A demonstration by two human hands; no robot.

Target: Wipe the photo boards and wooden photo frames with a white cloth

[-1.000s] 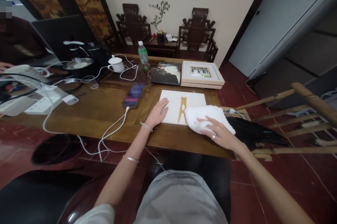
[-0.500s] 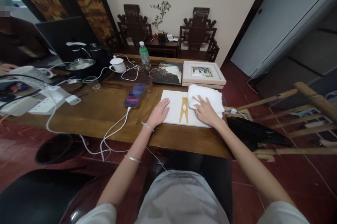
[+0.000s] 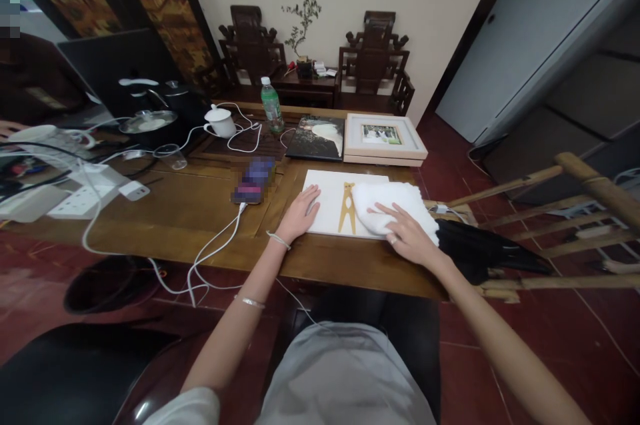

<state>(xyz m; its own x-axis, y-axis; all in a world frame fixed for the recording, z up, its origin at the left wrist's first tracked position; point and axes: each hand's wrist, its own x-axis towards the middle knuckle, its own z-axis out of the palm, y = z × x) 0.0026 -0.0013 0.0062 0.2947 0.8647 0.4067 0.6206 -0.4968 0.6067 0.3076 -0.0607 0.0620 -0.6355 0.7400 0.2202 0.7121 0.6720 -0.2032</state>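
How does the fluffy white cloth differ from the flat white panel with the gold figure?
The fluffy white cloth is plain, with soft, rounded edges; the flat white rectangular panel has straight edges and a gold, peg-shaped figure. The cloth lies over the panel's right part, while the panel lies flat on the brown wooden table. The right hand rests on the cloth; the left hand rests at the panel's left edge. Both are white.

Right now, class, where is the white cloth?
In the head view, the white cloth lies right of centre, under the right hand, partly covering the white board.
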